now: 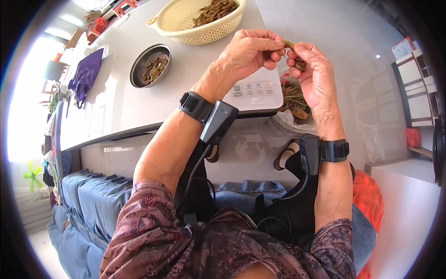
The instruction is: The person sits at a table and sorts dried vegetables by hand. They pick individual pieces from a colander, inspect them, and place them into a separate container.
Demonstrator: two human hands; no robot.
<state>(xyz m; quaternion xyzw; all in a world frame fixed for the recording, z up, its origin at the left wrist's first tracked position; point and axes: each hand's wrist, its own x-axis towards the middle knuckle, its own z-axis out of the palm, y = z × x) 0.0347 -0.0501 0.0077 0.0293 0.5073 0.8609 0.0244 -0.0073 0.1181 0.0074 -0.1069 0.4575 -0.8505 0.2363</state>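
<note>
Both hands meet above the right corner of the white table, pinching a brownish-green bean pod [289,44] between them. My left hand [252,48] grips one end with thumb and forefinger, and more pod shows under its fingers. At the pod's other end is my right hand [310,66], with several brown pods or husks [300,64] tucked in its curled fingers. A yellow plastic colander [209,34] beyond my left hand holds a heap of brown pods [216,13]. Shelled beans [153,71] lie in a round metal bowl [133,75] on the table.
Below my right hand, a plastic-lined container [296,127] on the floor holds stalks and dry leaves [296,99]. A purple bag [86,75] lies at the table's left [118,115]. Blue-covered seating [97,195] is behind, a red plastic bag [367,198] at right. Wrist devices trail cables.
</note>
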